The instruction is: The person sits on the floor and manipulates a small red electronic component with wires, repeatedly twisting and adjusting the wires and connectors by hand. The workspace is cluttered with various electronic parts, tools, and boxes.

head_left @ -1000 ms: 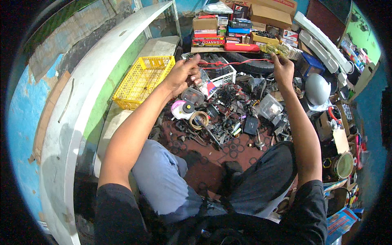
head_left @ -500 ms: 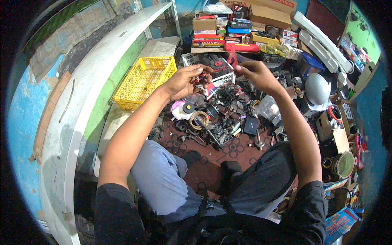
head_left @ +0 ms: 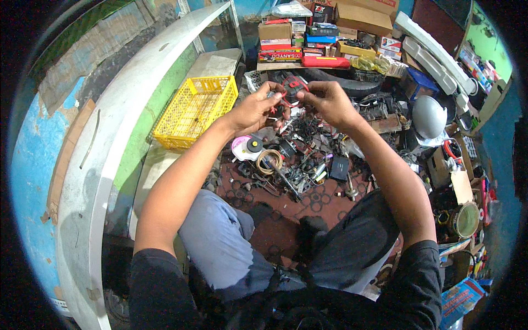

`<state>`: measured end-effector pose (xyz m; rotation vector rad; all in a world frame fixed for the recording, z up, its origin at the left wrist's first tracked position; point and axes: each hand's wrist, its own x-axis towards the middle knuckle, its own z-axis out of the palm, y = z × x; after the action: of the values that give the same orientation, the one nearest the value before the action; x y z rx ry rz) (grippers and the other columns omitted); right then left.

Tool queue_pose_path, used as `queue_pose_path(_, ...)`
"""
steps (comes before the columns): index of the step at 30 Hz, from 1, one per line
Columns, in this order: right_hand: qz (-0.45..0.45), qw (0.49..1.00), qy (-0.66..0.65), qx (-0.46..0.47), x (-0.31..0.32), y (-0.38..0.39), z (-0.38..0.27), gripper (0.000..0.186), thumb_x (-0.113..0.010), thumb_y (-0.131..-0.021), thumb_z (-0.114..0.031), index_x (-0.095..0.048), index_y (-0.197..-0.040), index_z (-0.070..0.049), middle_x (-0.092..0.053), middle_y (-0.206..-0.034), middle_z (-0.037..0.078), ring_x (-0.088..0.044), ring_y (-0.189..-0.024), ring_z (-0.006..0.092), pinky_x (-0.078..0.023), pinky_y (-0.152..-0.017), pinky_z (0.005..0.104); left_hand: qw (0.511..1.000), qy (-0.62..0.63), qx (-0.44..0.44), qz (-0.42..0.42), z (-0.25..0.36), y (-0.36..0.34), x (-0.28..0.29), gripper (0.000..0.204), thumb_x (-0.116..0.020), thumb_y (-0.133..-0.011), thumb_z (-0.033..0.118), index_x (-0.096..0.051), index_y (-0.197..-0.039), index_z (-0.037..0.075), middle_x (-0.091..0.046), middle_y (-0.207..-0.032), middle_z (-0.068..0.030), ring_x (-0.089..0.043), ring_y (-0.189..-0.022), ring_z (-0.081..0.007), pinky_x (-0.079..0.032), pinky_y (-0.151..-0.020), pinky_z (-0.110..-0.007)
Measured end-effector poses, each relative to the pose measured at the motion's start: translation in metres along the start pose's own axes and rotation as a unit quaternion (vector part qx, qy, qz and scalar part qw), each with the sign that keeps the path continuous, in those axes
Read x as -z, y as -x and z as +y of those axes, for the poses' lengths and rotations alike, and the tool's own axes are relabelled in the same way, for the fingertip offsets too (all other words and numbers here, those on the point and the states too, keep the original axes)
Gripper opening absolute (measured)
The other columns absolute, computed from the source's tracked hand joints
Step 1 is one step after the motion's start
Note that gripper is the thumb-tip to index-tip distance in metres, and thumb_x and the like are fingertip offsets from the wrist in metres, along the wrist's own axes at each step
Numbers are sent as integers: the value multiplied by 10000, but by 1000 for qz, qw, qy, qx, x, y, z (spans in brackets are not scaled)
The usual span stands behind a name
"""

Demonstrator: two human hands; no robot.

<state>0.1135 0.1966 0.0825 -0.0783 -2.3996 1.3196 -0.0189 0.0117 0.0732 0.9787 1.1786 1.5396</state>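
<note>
Both my hands are raised over a heap of parts, a short gap between them. My left hand point(head_left: 254, 111) is closed on a thin red wire point(head_left: 284, 99), its fingers curled around a bunched part of it. A loop of this wire bridges the gap to my right hand point(head_left: 332, 103). There the thumb and forefinger are pinched at the loop's other side. Fingers hide the wire's ends. Behind the loop lies a dark red-and-black case point(head_left: 296, 83). Below are tangled black wires point(head_left: 311, 129), a white bottle with a black cap point(head_left: 246, 147) and a tan ring-shaped coil point(head_left: 269, 163).
A yellow plastic crate point(head_left: 193, 113) stands at the left beside a long white panel point(head_left: 118, 104). Stacked boxes point(head_left: 275, 41) and a long red box point(head_left: 325, 62) fill the back. A silver dome point(head_left: 428, 117) and an open tub point(head_left: 466, 220) are at the right.
My right hand has come left and lower, closer to my left hand. The red strand that stood up from its fingers now forms a loop between both hands.
</note>
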Motion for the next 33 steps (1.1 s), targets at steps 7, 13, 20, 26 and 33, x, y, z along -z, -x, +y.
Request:
queue_pose_path(7, 164, 979, 112, 49, 39, -4, 27, 288, -644, -900, -249, -678, -877, 36, -601, -665, 53, -536, -612, 114, -434, -584, 315, 996, 73, -6, 53, 9, 1, 19, 268, -438, -1015, 248, -547, -1107, 21, -576, -874, -95, -565, -730, -197, -504, -682, -333)
queue_pose_path(13, 327, 924, 197, -34, 52, 2, 24, 348, -651, -879, -296, -671, -835, 49, -673, -675, 107, -590, -584, 174, -471, -609, 340, 995, 66, -4, 79, 9, 5, 20, 281, -423, -1009, 187, -549, -1195, 19, -567, -866, -72, -552, -746, -189, -490, -687, -317)
queue_pose_path(20, 466, 864, 172, -86, 91, 7, 61, 316, -667, -856, -307, -717, -951, -10, -699, -857, 209, -689, -810, 357, -508, -772, 402, 984, -1, -34, 172, 3, 4, 31, 276, -440, -1010, 178, -561, -1209, 30, -594, -923, -71, -551, -812, -160, -491, -714, -293)
queue_pose_path(26, 436, 852, 279, -74, 97, 9, 80, 273, -652, -852, -267, -704, -884, -1, -679, -811, 217, -671, -801, 389, -505, -764, 415, 967, -81, -40, 237, 0, -6, 17, 277, -515, -986, 181, -579, -1192, 9, -617, -1002, -93, -608, -849, -180, -533, -740, -297)
queue_pose_path(33, 144, 884, 406, -182, 52, 10, 52, 281, -629, -847, -370, -745, -949, -135, -715, -892, 145, -673, -909, 338, -271, -929, 682, 987, -10, -33, 156, -1, -6, 7, 289, -511, -983, 143, -563, -1187, -54, -616, -1106, -153, -660, -958, -263, -570, -884, -380)
